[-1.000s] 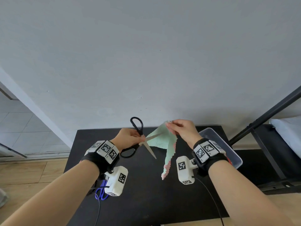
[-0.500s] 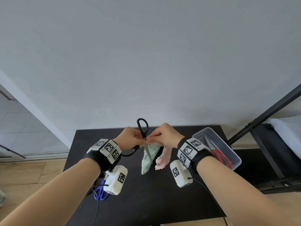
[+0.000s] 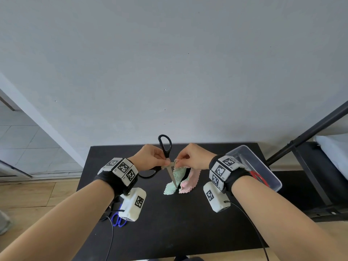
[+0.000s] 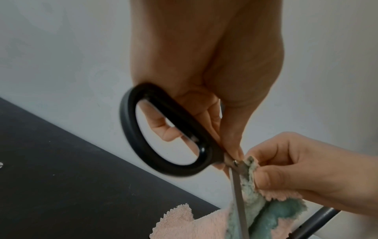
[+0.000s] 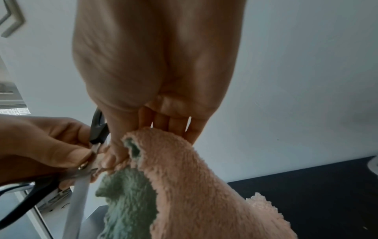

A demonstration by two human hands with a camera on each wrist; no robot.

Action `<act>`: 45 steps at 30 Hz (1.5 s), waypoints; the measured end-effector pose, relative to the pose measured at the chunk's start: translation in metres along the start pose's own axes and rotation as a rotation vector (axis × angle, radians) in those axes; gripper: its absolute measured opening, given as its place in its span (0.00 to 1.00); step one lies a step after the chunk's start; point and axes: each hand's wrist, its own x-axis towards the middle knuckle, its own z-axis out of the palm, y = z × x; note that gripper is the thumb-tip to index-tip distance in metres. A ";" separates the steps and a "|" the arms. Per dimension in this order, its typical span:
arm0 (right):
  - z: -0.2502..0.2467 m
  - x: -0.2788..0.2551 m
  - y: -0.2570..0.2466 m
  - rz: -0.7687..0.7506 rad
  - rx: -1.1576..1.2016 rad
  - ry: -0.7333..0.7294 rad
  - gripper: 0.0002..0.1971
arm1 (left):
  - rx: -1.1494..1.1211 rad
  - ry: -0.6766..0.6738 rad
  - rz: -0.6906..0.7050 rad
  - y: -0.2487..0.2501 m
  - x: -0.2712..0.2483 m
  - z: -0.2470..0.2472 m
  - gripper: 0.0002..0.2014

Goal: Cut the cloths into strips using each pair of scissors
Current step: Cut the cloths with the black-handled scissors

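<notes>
Both hands meet at the centre of the head view, raised above the black surface (image 3: 169,232). The left hand (image 3: 148,159) grips a pair of black-handled scissors with steel blades (image 3: 165,147), its fingers curled around them near the pivot; one handle loop stands up above the knuckles, the other pokes out below the hand, toward the left wrist. In the left wrist view the lower loop (image 4: 163,134) fills the middle of the frame and a fingertip shows through it. The blades are spread: one runs short and level toward the right hand, the other points down the frame, its tip lying against the cloth.

The right hand (image 3: 194,157) pinches the top edge of a fluffy two-sided cloth, mint green on one face and pink on the other (image 3: 180,178), between thumb and curled fingers, just beside the scissor pivot. The cloth hangs down from that pinch in two lobes, green on the left and pink on the right, with zigzag edges; its lower ends appear to reach the surface. In the right wrist view the pink face (image 5: 204,186) drapes over the green (image 5: 131,202), and the long blade (image 5: 77,202) runs down the lower left.

A clear plastic box (image 3: 263,166) at the right edge of the surface holds red-handled scissors (image 3: 259,177). Blue-handled scissors (image 3: 118,220) lie at the lower left, partly behind the left wrist camera.
</notes>
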 end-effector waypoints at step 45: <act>-0.001 0.005 -0.005 0.046 0.045 -0.033 0.10 | 0.103 -0.003 0.049 0.008 0.002 -0.003 0.03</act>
